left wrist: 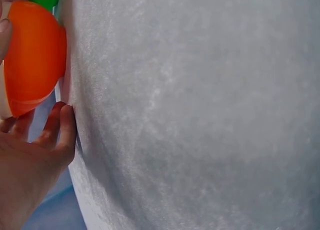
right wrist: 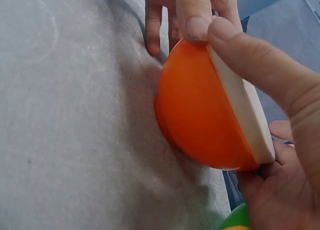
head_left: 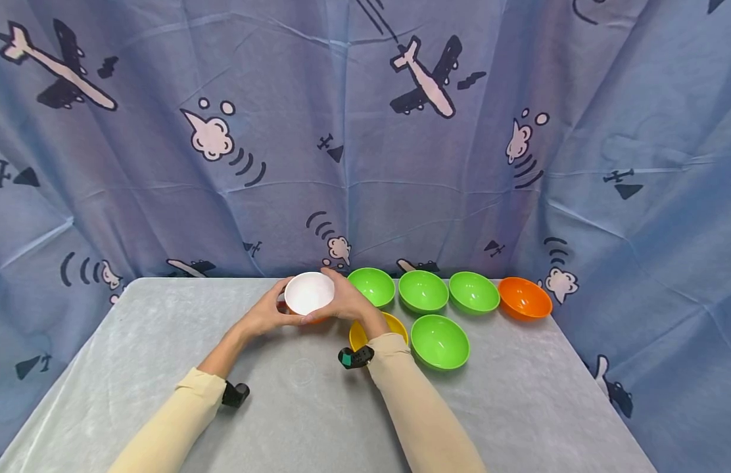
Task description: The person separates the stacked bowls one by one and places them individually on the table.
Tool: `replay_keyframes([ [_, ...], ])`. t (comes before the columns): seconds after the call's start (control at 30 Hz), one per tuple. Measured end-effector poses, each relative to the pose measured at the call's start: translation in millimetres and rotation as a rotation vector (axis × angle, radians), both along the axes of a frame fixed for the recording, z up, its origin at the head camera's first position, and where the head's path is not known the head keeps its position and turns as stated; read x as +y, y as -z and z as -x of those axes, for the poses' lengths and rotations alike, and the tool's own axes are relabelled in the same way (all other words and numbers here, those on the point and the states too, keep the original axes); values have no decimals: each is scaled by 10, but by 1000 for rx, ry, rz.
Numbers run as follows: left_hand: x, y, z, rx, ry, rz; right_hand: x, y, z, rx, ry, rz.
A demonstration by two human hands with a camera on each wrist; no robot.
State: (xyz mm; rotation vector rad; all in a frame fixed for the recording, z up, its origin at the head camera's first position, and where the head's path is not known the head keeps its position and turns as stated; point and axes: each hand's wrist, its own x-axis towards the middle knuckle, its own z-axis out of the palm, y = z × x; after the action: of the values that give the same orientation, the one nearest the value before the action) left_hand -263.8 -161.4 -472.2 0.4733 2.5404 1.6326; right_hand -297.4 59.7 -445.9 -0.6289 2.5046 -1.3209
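Note:
In the head view a white bowl (head_left: 309, 293) sits nested in an orange bowl (right wrist: 202, 109) near the table's back edge. Only a sliver of the orange bowl shows below the white rim there. My left hand (head_left: 266, 313) grips the white bowl from the left, while my right hand (head_left: 349, 299) grips it from the right. The thumbs meet near the front of the white rim in the right wrist view. Just right of the pair, a yellow bowl (head_left: 395, 323) lies partly hidden under my right wrist.
Along the back stand a green bowl (head_left: 373, 285), a second green bowl (head_left: 423, 292), a third green bowl (head_left: 474, 293) and an orange bowl (head_left: 524, 299) at the right end. Another green bowl (head_left: 440, 342) stands in front. A pale cloth covers the table (head_left: 282, 420); a patterned curtain (head_left: 294, 131) hangs behind.

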Motion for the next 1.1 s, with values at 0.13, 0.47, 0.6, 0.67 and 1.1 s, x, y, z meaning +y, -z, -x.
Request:
replay_keyframes([
  [0.13,-2,-1,-3,-5,-2,3,-15,4,5,-4,1,-10],
  [0.47,15,-22,-15,-22,-8,5,-34,26,26,-14,-14,-33],
  [0.6,15,-25,-12,-24,-9,3,-37,27,24,-19,-4,-31],
  [0.67,12,-23,-13,-22,-10,1,-37,26,23,-16,-5,-34],
  [1.1,-20,-7,-12,-29,-15,11,-29,19,31,18,-21,20],
])
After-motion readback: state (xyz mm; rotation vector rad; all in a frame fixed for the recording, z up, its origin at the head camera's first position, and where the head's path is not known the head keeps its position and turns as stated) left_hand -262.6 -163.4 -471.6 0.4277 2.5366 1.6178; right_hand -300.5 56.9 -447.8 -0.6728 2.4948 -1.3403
